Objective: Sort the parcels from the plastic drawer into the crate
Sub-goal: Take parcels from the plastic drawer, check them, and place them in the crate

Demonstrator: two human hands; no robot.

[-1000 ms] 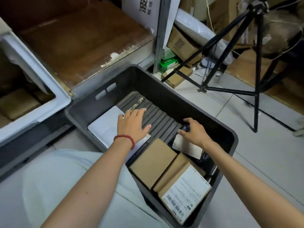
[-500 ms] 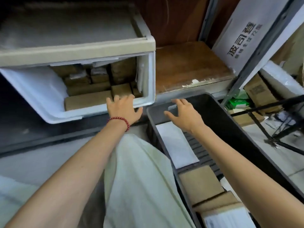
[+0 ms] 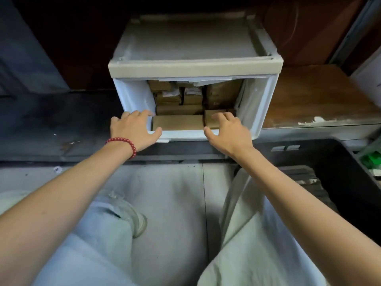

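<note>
A: While the plastic drawer (image 3: 181, 134) stands open in front of the person, both hands are at its front edge. Left hand (image 3: 134, 131), red bead bracelet (image 3: 126, 141) on the wrist, fingers spread wide over the front-left corner, thumb on the front lip. It holds nothing.

B: Right hand?

A: Right hand (image 3: 228, 134) is spread too. Fingertips rest on top of a small brown parcel (image 3: 211, 120) at the drawer's front right, thumb out over the lip. Not closed round it.

B: Other parcels?

A: All in the drawer. A long brown parcel (image 3: 178, 122) lies flat along the front, between the two hands, its right end against the small one. More brown boxes are stacked behind, some with white labels. Back rows are too dim to count.

B: Crate?

A: Dark crate (image 3: 319, 154) is on the floor to the person's right, near the drawer, partly hidden by the right arm. Can't tell what's in it. A wooden shelf (image 3: 319, 100) runs right of the drawer, behind the crate.
</note>
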